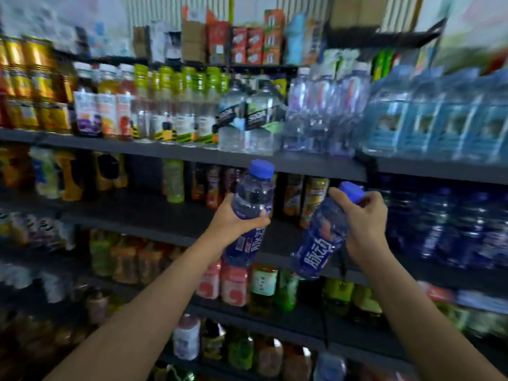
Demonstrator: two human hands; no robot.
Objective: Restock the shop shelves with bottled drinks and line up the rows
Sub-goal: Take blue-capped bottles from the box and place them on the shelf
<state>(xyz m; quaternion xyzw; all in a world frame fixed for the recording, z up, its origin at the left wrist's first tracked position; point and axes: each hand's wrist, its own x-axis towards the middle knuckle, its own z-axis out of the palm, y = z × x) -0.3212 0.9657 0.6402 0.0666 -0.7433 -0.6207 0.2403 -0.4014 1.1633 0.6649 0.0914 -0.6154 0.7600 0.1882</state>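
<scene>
The left hand wraps its fingers and thumb round the waist of a clear, ribbed plastic bottle with a blue screw cap and a dark blue label, holding it nearly upright, the cap level with the front edge of a dark grey shelf board. The right hand curls round the neck and shoulder of a second clear plastic bottle with the same blue cap and a blue label bearing white characters — this one leans, cap up to the right and base down to the left. Both bare forearms reach up from the lower corners, and the two bottles hang side by side in front of the shelving, apart from each other. To the right, on the shelf behind the hands, stands a packed row of matching dark blue bottles (blurred by camera motion). Above, on the grey board, stand clear water bottles and large pale blue jugs; lower shelves hold pink, green and orange drinks — details too smeared to read.
</scene>
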